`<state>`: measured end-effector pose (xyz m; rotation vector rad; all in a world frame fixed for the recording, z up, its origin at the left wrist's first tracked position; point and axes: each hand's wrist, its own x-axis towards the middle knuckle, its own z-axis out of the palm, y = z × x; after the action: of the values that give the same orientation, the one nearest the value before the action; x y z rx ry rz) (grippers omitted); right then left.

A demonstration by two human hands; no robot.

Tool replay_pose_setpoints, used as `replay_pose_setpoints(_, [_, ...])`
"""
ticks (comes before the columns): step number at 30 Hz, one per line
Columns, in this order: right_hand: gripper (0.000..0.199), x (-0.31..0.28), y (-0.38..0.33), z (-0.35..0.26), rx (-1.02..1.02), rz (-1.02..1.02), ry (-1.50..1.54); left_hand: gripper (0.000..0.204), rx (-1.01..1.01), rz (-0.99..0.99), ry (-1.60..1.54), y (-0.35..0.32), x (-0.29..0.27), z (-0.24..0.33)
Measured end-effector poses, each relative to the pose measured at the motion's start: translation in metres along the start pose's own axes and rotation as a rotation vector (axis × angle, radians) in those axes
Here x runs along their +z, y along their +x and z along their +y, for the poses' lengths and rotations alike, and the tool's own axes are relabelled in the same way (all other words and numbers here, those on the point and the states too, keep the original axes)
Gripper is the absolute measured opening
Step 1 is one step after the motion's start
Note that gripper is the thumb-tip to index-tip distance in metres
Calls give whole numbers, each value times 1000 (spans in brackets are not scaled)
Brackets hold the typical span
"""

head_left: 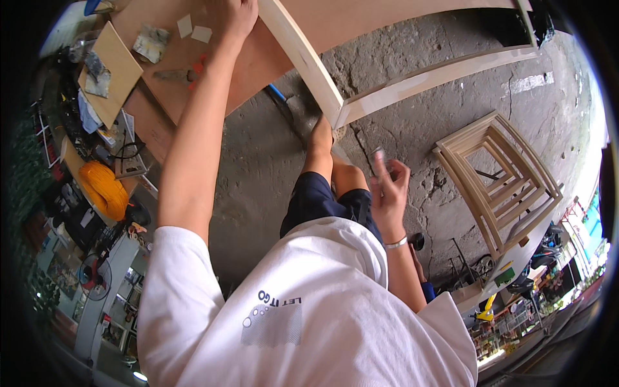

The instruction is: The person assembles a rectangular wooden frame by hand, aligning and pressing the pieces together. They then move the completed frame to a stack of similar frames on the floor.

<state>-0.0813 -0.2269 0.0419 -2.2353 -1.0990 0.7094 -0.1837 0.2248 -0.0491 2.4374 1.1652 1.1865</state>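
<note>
A pale wooden frame [419,86] extends across the top of the view, one corner pointing toward me. My left hand [240,18] is closed at the frame's left rail, with its fingertips partly cut off by the upper edge. Lower down and to the right, my right hand [390,193] is raised above the floor, apart from the frame. Its fingers are bent, with the index finger stretched upward. Something small and greyish shows at that fingertip, too blurred to name.
A brown board [155,71] lies under my left arm, with scraps and a putty knife [173,75] on it. Several wooden frames are stacked [500,174] at the right. An orange coiled bundle [103,190] and a fan [95,277] are at the left. The concrete floor [258,161] is cracked.
</note>
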Motion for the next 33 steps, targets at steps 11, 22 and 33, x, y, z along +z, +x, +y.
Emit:
replay_pose_setpoints(11, [52, 54, 10, -31, -91, 49, -214, 61, 129, -12, 52, -4, 12, -11])
replay_pose_setpoints(22, [53, 44, 48, -27, -100, 208, -297, 60, 33, -65, 37, -3, 10, -7])
replay_pose_setpoints(33, [77, 57, 49, -33, -81, 236, -93, 61, 29, -114, 66, -2, 8, 0])
